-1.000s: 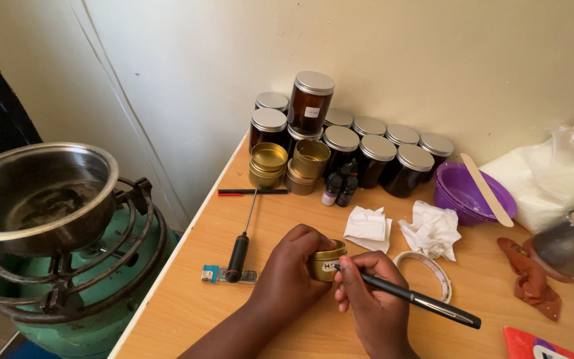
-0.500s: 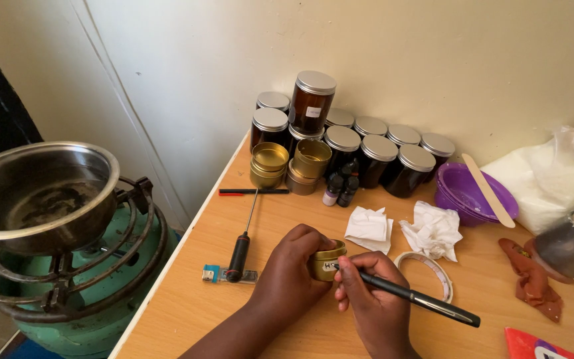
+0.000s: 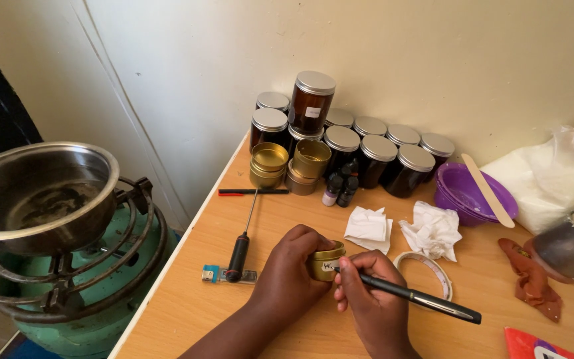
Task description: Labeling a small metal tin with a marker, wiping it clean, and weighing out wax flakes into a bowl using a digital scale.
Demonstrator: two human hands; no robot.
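Note:
My left hand point(image 3: 289, 271) grips a small gold tin point(image 3: 325, 257) resting on the wooden table point(image 3: 187, 306). A white label on the tin's side faces me. My right hand point(image 3: 371, 302) holds a black pen point(image 3: 420, 299) with its tip against that label. A roll of white tape point(image 3: 430, 269) lies just right of my right hand.
Dark jars with silver lids point(image 3: 367, 149) and several gold tins point(image 3: 290, 163) stand at the back by the wall. Crumpled tissues point(image 3: 431, 229), small dropper bottles point(image 3: 340, 189), a purple bowl with a wooden stick point(image 3: 473, 189), a probe thermometer point(image 3: 239, 252) and a steel pot on a gas burner point(image 3: 38, 196) surround me.
Nothing has visibly shifted apart from tiny movements of the pen tip on the label.

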